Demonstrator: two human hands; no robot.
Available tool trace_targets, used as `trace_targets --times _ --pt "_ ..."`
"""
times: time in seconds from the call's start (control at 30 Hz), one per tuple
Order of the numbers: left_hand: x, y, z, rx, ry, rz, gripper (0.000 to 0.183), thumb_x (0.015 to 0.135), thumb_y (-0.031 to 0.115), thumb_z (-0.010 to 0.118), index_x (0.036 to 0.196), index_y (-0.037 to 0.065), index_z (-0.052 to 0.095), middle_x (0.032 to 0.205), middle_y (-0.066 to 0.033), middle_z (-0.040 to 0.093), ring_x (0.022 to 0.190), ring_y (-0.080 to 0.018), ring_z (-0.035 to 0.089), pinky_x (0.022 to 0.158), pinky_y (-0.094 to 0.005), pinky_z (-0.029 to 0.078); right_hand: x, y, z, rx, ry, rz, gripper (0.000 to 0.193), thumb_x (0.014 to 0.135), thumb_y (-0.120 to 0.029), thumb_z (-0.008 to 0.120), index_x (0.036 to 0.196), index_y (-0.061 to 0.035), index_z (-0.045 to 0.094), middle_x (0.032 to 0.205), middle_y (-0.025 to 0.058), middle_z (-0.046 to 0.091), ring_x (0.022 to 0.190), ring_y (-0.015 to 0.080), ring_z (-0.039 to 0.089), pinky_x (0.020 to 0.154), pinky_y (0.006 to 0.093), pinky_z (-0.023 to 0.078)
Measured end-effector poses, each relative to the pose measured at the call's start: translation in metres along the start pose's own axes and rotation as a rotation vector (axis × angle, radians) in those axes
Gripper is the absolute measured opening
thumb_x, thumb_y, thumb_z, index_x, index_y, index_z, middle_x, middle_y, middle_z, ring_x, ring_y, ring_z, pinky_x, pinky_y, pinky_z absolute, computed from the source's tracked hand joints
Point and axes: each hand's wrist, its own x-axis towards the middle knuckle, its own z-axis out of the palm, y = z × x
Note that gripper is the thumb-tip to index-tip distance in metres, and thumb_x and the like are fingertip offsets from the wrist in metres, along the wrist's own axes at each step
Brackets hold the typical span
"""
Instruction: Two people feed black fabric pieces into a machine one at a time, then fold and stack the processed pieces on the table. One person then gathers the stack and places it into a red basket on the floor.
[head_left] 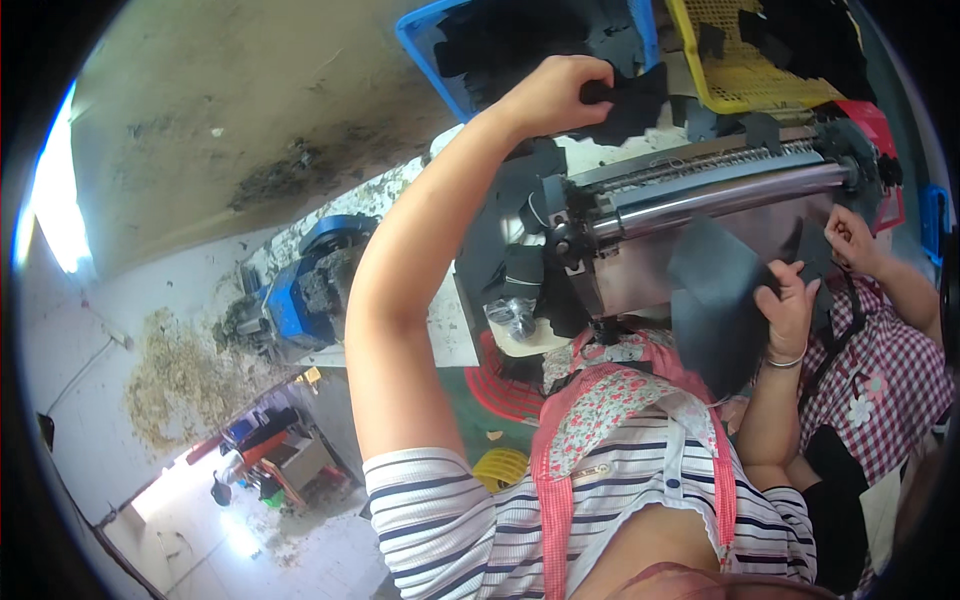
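My left hand (560, 95) reaches far forward, its fingers closed round a bunch of black sheet pieces (635, 100) between the blue basket and the machine. In front of the machine, my right hand (788, 308) grips larger, smooth black sheets (715, 290) by their right edge; they hang in front of the apron. The machine (725, 200) has a long shiny metal roller above a flat metal plate. Exactly what material the sheets are, I cannot tell.
A blue basket (425, 50) and a yellow basket (700, 75) hold black pieces. At the right, a co-worker's hand (850, 238) is close to the machine, beside a checkered garment (885, 390). A blue motor (290, 300) covered in grey debris sits at the left. Scraps lie on the floor.
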Motion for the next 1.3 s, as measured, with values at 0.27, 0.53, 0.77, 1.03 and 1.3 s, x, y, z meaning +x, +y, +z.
trace_targets --times 0.27,0.53,0.77,1.03,1.3 --pt "-0.135 -0.019 -0.035 -0.067 0.474 -0.395 0.033 0.070 0.003 0.067 0.100 0.003 0.054 0.086 -0.0133 0.062 0.080 -0.0231 0.062 0.072 -0.0299 0.046 0.012 0.057 0.032 -0.163 -0.163 0.114 0.017 0.075 -0.013 0.069 0.077 0.0011 0.059 0.064 -0.0004 0.056 0.058 0.0044 0.048 0.051 0.0219 0.038" --pt "-0.193 -0.072 -0.019 0.150 0.481 -0.522 0.029 0.071 0.001 0.064 0.098 0.001 0.054 0.089 -0.0169 0.061 0.084 -0.0318 0.060 0.074 -0.0344 0.047 0.009 0.054 0.036 -0.181 -0.220 0.147 0.017 0.076 -0.012 0.069 0.077 0.0014 0.058 0.064 -0.0009 0.055 0.058 0.0054 0.048 0.052 0.0227 0.038" --pt "-0.181 -0.104 0.079 0.517 0.291 -0.284 0.021 0.067 0.007 0.054 0.088 0.009 0.053 0.083 -0.0092 0.051 0.083 -0.0272 0.054 0.066 -0.0376 0.044 0.000 0.056 0.031 -0.107 -0.254 0.233 0.018 0.074 -0.008 0.069 0.085 0.0022 0.058 0.076 0.0033 0.060 0.071 0.0084 0.053 0.064 0.0222 0.043" --pt "-0.210 -0.114 0.160 0.351 0.294 -0.422 0.021 0.068 0.004 0.053 0.089 0.007 0.055 0.086 -0.0088 0.054 0.088 -0.0268 0.054 0.075 -0.0368 0.046 -0.007 0.061 0.022 -0.096 -0.276 0.238 0.025 0.073 -0.004 0.067 0.095 0.0046 0.057 0.087 0.0062 0.061 0.082 0.0121 0.053 0.074 0.0254 0.042" --pt "-0.211 -0.108 0.151 0.141 0.224 -0.451 0.028 0.073 0.016 0.059 0.098 0.003 0.059 0.107 -0.0163 0.054 0.103 -0.0335 0.050 0.088 -0.0410 0.042 -0.007 0.069 0.023 -0.194 -0.243 0.098 0.022 0.077 -0.007 0.063 0.094 0.0059 0.057 0.083 0.0091 0.062 0.077 0.0132 0.055 0.071 0.0269 0.044"
